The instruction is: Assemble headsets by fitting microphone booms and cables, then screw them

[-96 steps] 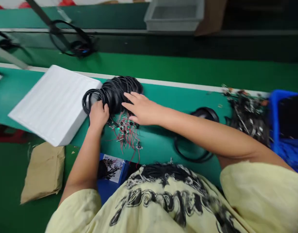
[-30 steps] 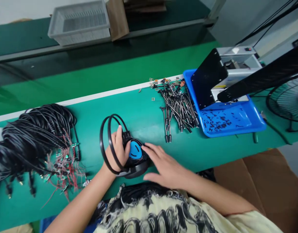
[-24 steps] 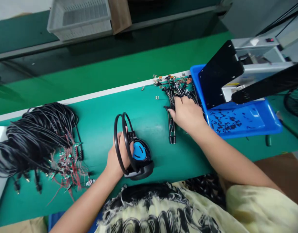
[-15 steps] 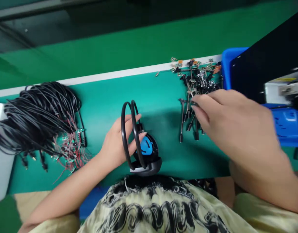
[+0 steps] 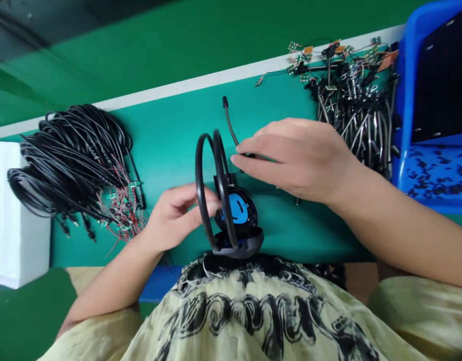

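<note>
A black headset (image 5: 238, 208) with a double-loop headband and a blue plate on one ear cup lies at the table's front edge, against my shirt. My left hand (image 5: 174, 215) grips it from the left, thumb by the ear cup; some fingertips are hidden behind the headband. Above and right of the ear cup, my right hand (image 5: 302, 155) pinches a thin microphone boom (image 5: 228, 118) near its lower end. The boom's black tip points up and away from me. Behind that hand lies a pile of similar microphone booms (image 5: 366, 115) with small circuit boards.
Bundled black cables (image 5: 76, 155) with red wires and green boards lie at left, beside a white foam block (image 5: 16, 225). On the right a blue bin (image 5: 402, 115) holds small black pieces and a dark panel (image 5: 441, 85). A white strip (image 5: 201, 82) edges the green table.
My right hand has moved left from the pile to the headset, now with a microphone boom in its fingers. My left hand stays on the headset. The view has shifted slightly.
</note>
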Action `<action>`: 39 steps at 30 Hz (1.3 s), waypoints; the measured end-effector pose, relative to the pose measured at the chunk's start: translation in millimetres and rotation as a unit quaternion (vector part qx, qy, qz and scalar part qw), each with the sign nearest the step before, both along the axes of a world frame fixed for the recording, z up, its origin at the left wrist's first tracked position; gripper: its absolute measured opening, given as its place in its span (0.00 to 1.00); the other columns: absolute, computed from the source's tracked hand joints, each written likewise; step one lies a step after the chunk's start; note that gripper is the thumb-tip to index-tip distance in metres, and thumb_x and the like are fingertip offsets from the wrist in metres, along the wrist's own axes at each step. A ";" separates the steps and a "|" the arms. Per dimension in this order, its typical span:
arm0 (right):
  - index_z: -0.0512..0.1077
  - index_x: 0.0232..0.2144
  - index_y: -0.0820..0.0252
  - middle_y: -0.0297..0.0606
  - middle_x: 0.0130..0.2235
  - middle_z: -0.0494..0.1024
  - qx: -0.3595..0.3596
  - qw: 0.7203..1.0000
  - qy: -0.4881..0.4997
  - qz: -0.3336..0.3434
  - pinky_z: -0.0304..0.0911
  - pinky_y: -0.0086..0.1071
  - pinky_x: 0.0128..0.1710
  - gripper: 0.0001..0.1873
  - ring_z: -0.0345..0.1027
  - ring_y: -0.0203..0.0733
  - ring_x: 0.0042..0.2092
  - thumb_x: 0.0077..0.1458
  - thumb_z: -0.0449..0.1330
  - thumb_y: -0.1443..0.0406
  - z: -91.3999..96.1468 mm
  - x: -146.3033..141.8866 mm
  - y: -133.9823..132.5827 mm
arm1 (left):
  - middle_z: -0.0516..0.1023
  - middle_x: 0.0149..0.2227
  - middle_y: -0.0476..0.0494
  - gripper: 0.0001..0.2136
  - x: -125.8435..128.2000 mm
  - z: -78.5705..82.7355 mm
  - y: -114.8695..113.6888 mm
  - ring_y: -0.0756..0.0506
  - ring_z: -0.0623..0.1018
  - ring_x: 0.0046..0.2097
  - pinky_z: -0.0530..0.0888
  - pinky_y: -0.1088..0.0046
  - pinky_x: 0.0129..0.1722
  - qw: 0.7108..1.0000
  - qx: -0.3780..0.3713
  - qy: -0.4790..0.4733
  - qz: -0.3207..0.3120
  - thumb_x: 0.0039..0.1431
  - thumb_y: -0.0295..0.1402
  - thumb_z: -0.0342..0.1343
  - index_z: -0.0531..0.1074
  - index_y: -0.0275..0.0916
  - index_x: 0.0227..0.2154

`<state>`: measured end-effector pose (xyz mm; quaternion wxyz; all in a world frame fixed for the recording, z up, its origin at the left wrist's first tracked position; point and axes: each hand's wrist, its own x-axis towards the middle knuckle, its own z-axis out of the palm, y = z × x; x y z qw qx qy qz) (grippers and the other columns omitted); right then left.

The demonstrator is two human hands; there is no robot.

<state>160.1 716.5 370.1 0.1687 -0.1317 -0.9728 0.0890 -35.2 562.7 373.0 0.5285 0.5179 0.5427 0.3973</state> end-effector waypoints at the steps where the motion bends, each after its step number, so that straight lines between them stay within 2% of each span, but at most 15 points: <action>1: 0.72 0.39 0.56 0.33 0.38 0.74 -0.013 1.000 0.010 -0.018 0.59 0.32 0.34 0.16 0.67 0.36 0.39 0.67 0.45 0.61 0.0 -0.2 -0.5 | 0.77 0.36 0.44 0.08 -0.2 -0.4 2.6 0.49 0.77 0.37 0.76 0.75 0.37 0.999 0.021 0.031 0.027 0.58 0.36 0.60 0.75 0.37 0.38; 4: 0.73 0.39 0.56 0.33 0.38 0.74 -0.014 1.000 0.022 -0.014 0.59 0.32 0.34 0.17 0.67 0.36 0.39 0.67 0.44 0.59 -1.6 -7.2 -0.7 | 0.75 0.50 0.40 0.20 9.2 -6.7 16.3 0.42 0.75 0.51 0.74 0.67 0.51 0.997 0.022 0.074 0.003 0.55 0.37 0.63 0.71 0.39 0.50; 8: 0.73 0.39 0.56 0.32 0.38 0.75 0.028 0.998 -0.007 0.062 0.59 0.33 0.34 0.15 0.68 0.39 0.40 0.66 0.46 0.63 -9.7 -19.0 -0.4 | 0.80 0.41 0.41 0.14 30.4 -19.5 31.1 0.45 0.79 0.42 0.76 0.69 0.45 0.993 -0.090 -0.077 -0.026 0.62 0.41 0.56 0.76 0.35 0.40; 10: 0.72 0.45 0.57 0.35 0.43 0.75 0.025 1.000 -0.003 0.013 0.61 0.35 0.36 0.13 0.68 0.41 0.42 0.64 0.48 0.65 -11.3 -15.1 -5.6 | 0.81 0.38 0.41 0.15 38.3 -24.3 33.7 0.47 0.80 0.39 0.76 0.71 0.42 0.967 -0.169 -0.188 -0.009 0.62 0.43 0.55 0.77 0.35 0.36; 14: 0.67 0.52 0.61 0.44 0.51 0.72 -0.067 0.980 0.056 -0.177 0.65 0.39 0.44 0.16 0.66 0.45 0.49 0.61 0.52 0.69 -5.2 18.0 -37.3 | 0.81 0.44 0.40 0.14 47.3 -27.5 35.2 0.45 0.80 0.45 0.74 0.71 0.45 0.898 -0.276 -0.340 0.039 0.61 0.43 0.57 0.78 0.37 0.39; 18: 0.72 0.42 0.60 0.42 0.42 0.73 -0.148 0.969 0.092 -0.175 0.65 0.38 0.44 0.11 0.66 0.42 0.44 0.57 0.62 0.62 -11.2 46.7 -80.0 | 0.78 0.50 0.40 0.13 55.5 -24.5 39.4 0.43 0.77 0.52 0.72 0.66 0.53 0.866 -0.279 -0.409 0.067 0.64 0.39 0.54 0.77 0.39 0.44; 21: 0.72 0.44 0.59 0.38 0.38 0.75 -0.094 0.978 0.114 -0.151 0.65 0.36 0.40 0.15 0.66 0.41 0.41 0.53 0.65 0.65 -27.4 48.0 -98.1 | 0.79 0.49 0.40 0.12 64.3 -22.0 43.0 0.44 0.77 0.53 0.70 0.66 0.55 0.858 -0.280 -0.423 0.079 0.66 0.37 0.51 0.77 0.37 0.44; 25: 0.73 0.40 0.59 0.33 0.35 0.77 -0.022 0.979 0.152 -0.132 0.63 0.33 0.36 0.13 0.67 0.39 0.38 0.51 0.65 0.72 -36.0 47.7 -99.0 | 0.79 0.49 0.39 0.14 66.4 -18.2 42.6 0.45 0.77 0.53 0.71 0.70 0.55 0.872 -0.302 -0.382 0.054 0.64 0.40 0.54 0.77 0.36 0.43; 28: 0.73 0.39 0.60 0.35 0.37 0.78 -0.029 0.977 0.167 -0.128 0.65 0.34 0.39 0.11 0.67 0.40 0.41 0.51 0.64 0.72 -31.7 56.9 -91.9 | 0.81 0.42 0.37 0.21 54.0 -13.0 39.3 0.45 0.80 0.44 0.75 0.70 0.44 0.911 -0.338 -0.236 -0.005 0.60 0.49 0.55 0.78 0.34 0.41; 30: 0.73 0.39 0.60 0.36 0.37 0.78 -0.027 0.978 0.173 -0.115 0.66 0.34 0.39 0.11 0.67 0.40 0.41 0.52 0.63 0.72 -29.0 63.0 -86.1 | 0.80 0.32 0.39 0.21 44.8 -9.9 37.4 0.48 0.79 0.33 0.74 0.73 0.35 0.958 -0.274 -0.080 -0.008 0.59 0.49 0.55 0.77 0.33 0.35; 32: 0.73 0.38 0.60 0.35 0.36 0.78 -0.012 0.980 0.180 -0.081 0.66 0.35 0.38 0.09 0.67 0.39 0.39 0.53 0.62 0.73 -26.8 65.6 -79.8 | 0.78 0.30 0.43 0.14 40.2 -9.0 37.0 0.51 0.76 0.29 0.72 0.76 0.31 0.990 -0.136 0.039 -0.007 0.59 0.42 0.57 0.76 0.33 0.36; 33: 0.73 0.38 0.61 0.35 0.36 0.78 0.003 0.981 0.184 -0.058 0.66 0.35 0.37 0.08 0.67 0.39 0.38 0.54 0.62 0.72 -25.6 65.5 -76.8 | 0.77 0.33 0.44 0.11 40.3 -9.5 37.5 0.52 0.75 0.29 0.72 0.77 0.31 0.995 -0.073 0.065 -0.029 0.58 0.36 0.58 0.74 0.35 0.41; 35: 0.74 0.36 0.62 0.36 0.35 0.79 0.039 0.981 0.190 -0.011 0.66 0.36 0.36 0.06 0.68 0.40 0.37 0.55 0.60 0.72 -22.4 63.8 -71.5 | 0.76 0.41 0.44 0.17 44.2 -12.3 39.6 0.54 0.75 0.31 0.72 0.78 0.32 0.989 -0.001 0.062 -0.135 0.54 0.27 0.56 0.70 0.39 0.49; 37: 0.75 0.35 0.62 0.36 0.35 0.79 0.075 0.979 0.189 0.025 0.67 0.36 0.35 0.05 0.69 0.39 0.36 0.55 0.59 0.72 -18.9 62.6 -67.9 | 0.76 0.41 0.44 0.17 49.5 -15.5 41.4 0.54 0.75 0.31 0.73 0.78 0.33 0.974 0.007 0.055 -0.219 0.53 0.24 0.54 0.71 0.38 0.47; 39: 0.76 0.33 0.61 0.34 0.34 0.80 0.103 0.976 0.188 0.045 0.68 0.35 0.35 0.05 0.69 0.38 0.35 0.55 0.60 0.71 -16.6 63.6 -65.8 | 0.76 0.36 0.46 0.09 52.6 -17.2 40.8 0.52 0.76 0.33 0.74 0.77 0.35 0.976 0.002 0.067 -0.208 0.54 0.25 0.54 0.73 0.36 0.39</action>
